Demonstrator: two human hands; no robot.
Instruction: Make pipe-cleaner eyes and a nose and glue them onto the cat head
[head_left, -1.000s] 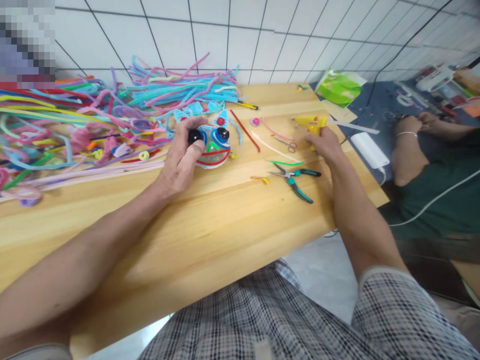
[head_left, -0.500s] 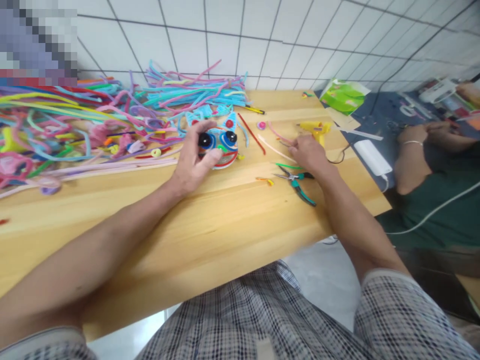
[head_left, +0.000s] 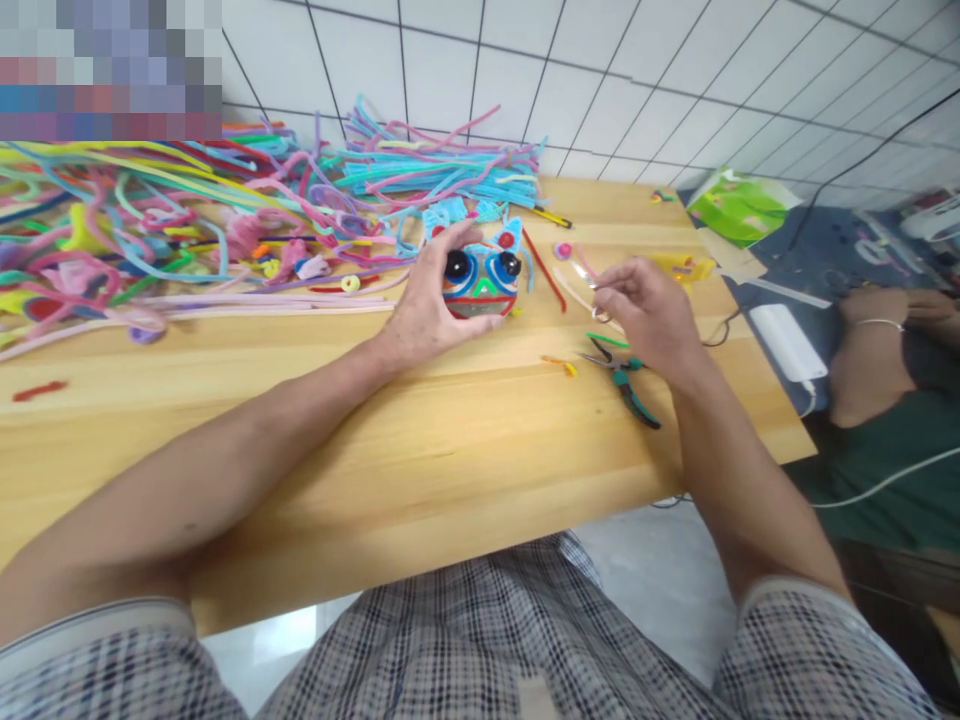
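Observation:
My left hand [head_left: 431,300] is curled round the left side of a pipe-cleaner animal head [head_left: 484,285], with black bead eyes, blue rings, a green nose and blue ears with red centres. Its thumb presses along the lower edge. In my right hand [head_left: 645,315] is a pair of small scissors [head_left: 583,272]; a shiny tip and a ring show, the rest is hidden by the fingers. Just below that hand, pliers [head_left: 622,380] with green and black handles lie on the table. A yellow glue gun [head_left: 686,268] lies behind it, partly covered.
Many loose pipe cleaners [head_left: 187,230] cover the left of the wooden table [head_left: 375,460], with a blue bundle [head_left: 450,170] by the tiled wall. A red pipe cleaner [head_left: 545,270] lies right of the head. A green packet [head_left: 739,205] and white power block [head_left: 787,343] are near a co-worker's arm [head_left: 870,350].
My right hand has lifted off the table with the scissors in its fingers. The view has turned a little left, and my left hand stays on the animal head.

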